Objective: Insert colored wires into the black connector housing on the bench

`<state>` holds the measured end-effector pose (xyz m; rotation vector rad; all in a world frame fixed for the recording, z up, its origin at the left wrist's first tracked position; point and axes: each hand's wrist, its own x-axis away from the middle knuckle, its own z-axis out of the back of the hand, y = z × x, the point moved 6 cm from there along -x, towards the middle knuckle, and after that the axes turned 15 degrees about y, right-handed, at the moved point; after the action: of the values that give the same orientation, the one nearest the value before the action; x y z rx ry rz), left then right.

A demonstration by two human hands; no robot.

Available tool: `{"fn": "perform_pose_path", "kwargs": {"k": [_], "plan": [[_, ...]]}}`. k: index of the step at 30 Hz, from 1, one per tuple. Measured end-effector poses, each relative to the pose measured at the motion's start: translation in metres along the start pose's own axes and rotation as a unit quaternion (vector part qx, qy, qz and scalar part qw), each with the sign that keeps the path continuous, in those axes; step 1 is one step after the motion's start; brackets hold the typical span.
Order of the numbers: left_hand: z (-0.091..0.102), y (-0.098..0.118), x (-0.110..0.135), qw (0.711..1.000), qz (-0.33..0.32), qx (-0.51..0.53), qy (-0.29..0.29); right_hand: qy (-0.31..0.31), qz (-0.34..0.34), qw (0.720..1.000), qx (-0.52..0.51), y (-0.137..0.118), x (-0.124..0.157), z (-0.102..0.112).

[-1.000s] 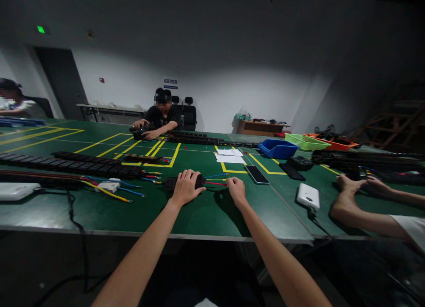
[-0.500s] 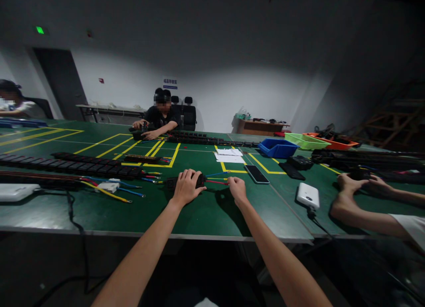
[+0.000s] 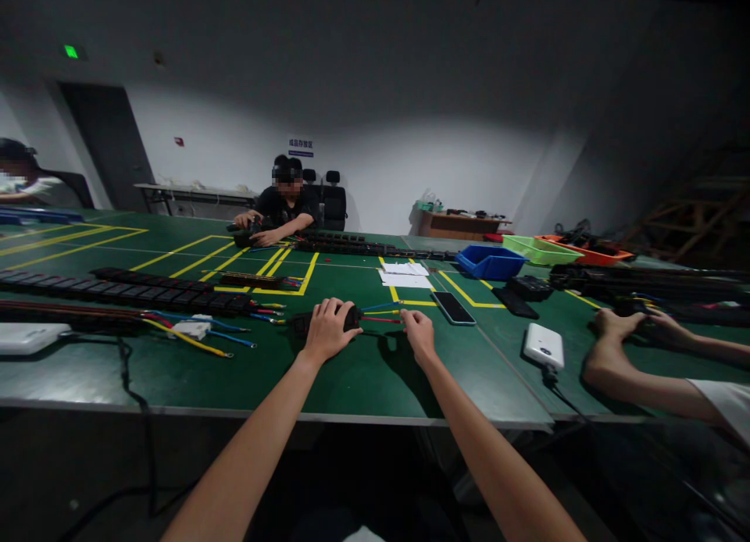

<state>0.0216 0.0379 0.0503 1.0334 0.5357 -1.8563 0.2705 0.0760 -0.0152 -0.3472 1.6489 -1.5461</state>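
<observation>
My left hand (image 3: 326,329) is closed over a small black connector block (image 3: 305,322) lying on the green table (image 3: 363,378). Blue, yellow and red wires (image 3: 382,312) run out of the block's right end. My right hand (image 3: 417,329) pinches those wires at their far end, fingers curled together. Both forearms reach in from the bottom of the view.
Long black connector strips (image 3: 146,292) with loose coloured wires (image 3: 199,335) lie to the left. A dark phone (image 3: 453,308), a white device (image 3: 544,345), papers (image 3: 404,274) and blue (image 3: 491,262), green and orange bins sit right. A co-worker's hands (image 3: 621,323) rest at right; another person (image 3: 285,206) sits opposite.
Almost nothing differs: both hands stay on the block and the wires, and the wires have shifted slightly upward. The co-worker's hands at right moved a little.
</observation>
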Motion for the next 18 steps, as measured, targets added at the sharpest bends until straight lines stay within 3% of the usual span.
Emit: {"fn": "perform_pose_path", "kwargs": {"k": [4, 18], "plan": [[0.0005, -0.0009, -0.0003, 1.0, 0.003, 0.004, 0.0, -0.017, -0.021, 0.999, -0.023, 0.0013, 0.0001, -0.0025], [-0.0009, 0.0, 0.0006, 1.0, -0.002, 0.01, -0.011, -0.014, 0.007, 1.0, -0.011, -0.0038, 0.0012, -0.0007]]}}
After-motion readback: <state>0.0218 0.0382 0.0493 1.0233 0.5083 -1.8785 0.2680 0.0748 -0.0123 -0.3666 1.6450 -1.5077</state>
